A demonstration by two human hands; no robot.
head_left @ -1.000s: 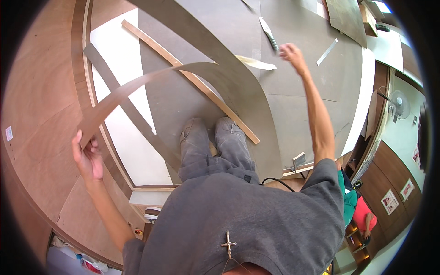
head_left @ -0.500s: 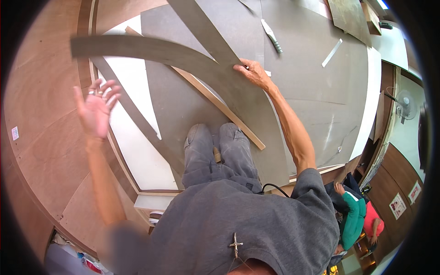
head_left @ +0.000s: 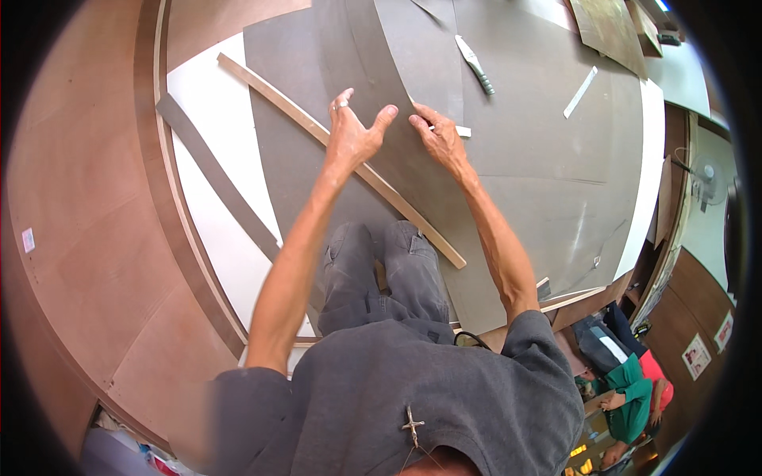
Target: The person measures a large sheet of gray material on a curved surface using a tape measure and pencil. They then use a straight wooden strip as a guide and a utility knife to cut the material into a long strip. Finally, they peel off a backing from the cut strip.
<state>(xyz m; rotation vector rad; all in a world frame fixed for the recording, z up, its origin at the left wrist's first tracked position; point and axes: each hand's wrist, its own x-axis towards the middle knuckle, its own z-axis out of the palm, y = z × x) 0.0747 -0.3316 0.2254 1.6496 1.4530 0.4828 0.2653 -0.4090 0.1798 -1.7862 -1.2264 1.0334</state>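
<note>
A long grey-brown strip of thin sheet point(head_left: 365, 55) runs up and away from me, bowed along its right edge. My right hand point(head_left: 442, 143) pinches that edge, with a small white thing showing between its fingers. To its left, my left hand point(head_left: 353, 135) is raised beside the strip, thumb and fingers apart, holding nothing. Below the left hand a narrow wooden batten point(head_left: 381, 189) lies diagonally across the grey sheet point(head_left: 290, 155). How the strip's lower part lies behind my hands is hard to make out.
A utility knife point(head_left: 475, 65) and a white sliver point(head_left: 580, 92) lie on the grey sheeting at right. Another grey strip point(head_left: 214, 174) crosses the white panel point(head_left: 226, 258) at left. A wooden ledge point(head_left: 163, 198) borders it. Co-workers point(head_left: 635, 389) are at lower right.
The curved strip that stretched out to the left has swung away from there. My left hand has come across from the far left to beside my right hand, which still grips the strip.
</note>
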